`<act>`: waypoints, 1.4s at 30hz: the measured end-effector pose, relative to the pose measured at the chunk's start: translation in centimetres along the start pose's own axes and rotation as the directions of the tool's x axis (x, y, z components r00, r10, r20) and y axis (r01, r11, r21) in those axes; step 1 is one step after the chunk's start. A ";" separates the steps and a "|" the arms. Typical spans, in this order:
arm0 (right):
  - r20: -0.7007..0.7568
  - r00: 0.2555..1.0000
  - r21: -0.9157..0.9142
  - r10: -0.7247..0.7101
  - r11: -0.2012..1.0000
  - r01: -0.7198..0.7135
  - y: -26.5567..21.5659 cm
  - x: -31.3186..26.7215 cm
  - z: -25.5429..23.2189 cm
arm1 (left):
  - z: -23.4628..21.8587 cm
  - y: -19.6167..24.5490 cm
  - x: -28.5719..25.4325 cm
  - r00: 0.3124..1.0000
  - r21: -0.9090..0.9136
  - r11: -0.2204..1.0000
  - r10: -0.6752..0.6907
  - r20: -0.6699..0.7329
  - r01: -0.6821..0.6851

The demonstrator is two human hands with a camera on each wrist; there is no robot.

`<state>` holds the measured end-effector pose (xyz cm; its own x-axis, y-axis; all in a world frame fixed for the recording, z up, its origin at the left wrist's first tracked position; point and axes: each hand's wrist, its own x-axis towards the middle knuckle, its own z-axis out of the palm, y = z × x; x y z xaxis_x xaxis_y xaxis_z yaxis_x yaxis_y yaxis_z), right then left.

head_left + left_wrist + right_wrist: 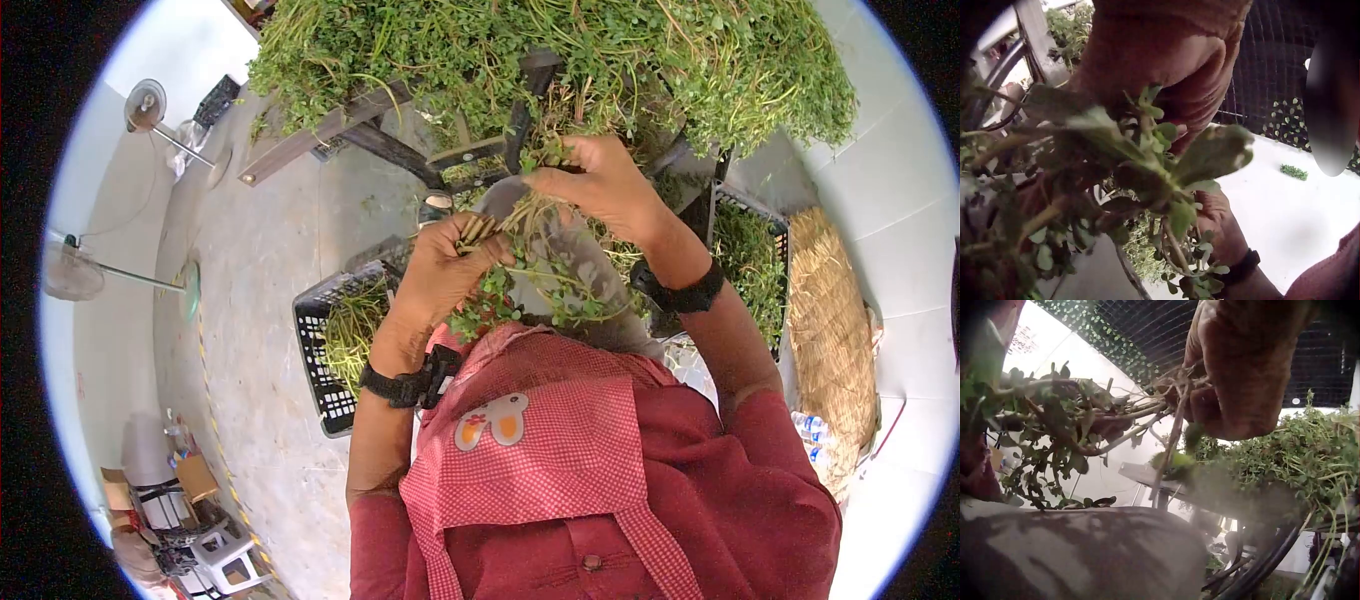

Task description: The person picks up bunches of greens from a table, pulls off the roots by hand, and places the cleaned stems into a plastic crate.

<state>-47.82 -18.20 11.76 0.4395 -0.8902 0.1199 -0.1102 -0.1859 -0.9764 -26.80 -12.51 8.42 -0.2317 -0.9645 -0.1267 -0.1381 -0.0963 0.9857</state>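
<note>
My left hand [440,265] grips a bunch of leafy green stems [490,300] over my lap. Cut stem ends poke out at the top of that fist, and small rounded leaves hang below it. Across from it, my right hand [605,190] pinches thin, stringy stems [530,212] that stretch between both hands. In the right wrist view, the right hand's curled fingers [1210,412] hold the root-like ends, while leafy stems [1054,419] trail off to the left. Leaves close to the camera [1160,169] cover much of the left hand in the left wrist view.
A large heap of the same greens [560,60] covers a wooden-edged table [320,135] ahead. Black crates with greens stand on my left [310,350] and right [780,240]. A straw roll [835,340] leans by the right wall; two fans [165,275] stand at far left.
</note>
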 end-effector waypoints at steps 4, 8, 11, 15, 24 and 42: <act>0.017 1.000 0.032 -0.002 0.999 0.002 0.3 -0.1 0.4 | 0.6 -0.1 -0.1 0.995 0.010 0.995 0.103 0.005 -0.103; 0.031 0.997 -0.025 0.077 0.997 -0.077 0.4 0.0 0.2 | 0.9 0.5 -0.5 0.970 0.226 0.944 0.240 0.033 -0.242; -0.002 0.993 0.130 0.118 0.985 -0.117 1.1 0.4 0.7 | 1.2 1.6 -0.8 0.896 0.295 0.851 0.374 0.239 -0.434; -0.120 0.991 0.222 0.054 0.975 -0.027 0.5 0.1 0.2 | 0.5 0.8 -1.4 0.973 0.226 0.946 0.225 0.054 -0.231; -0.189 0.977 0.489 0.094 0.872 0.011 0.6 -0.1 0.8 | 1.7 0.3 -1.7 0.955 -0.593 0.789 -0.276 -0.110 0.160; -0.071 0.774 -0.420 -0.629 0.723 0.549 0.8 -5.5 5.9 | 2.1 -2.9 -0.2 0.875 0.336 0.816 0.480 0.057 -0.470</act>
<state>-45.05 -11.01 9.31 0.3462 -0.6021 0.7194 -0.2126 -0.7973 -0.5649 -28.39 -11.56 5.38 -0.3238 -0.8765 0.3563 -0.3272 0.4571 0.8271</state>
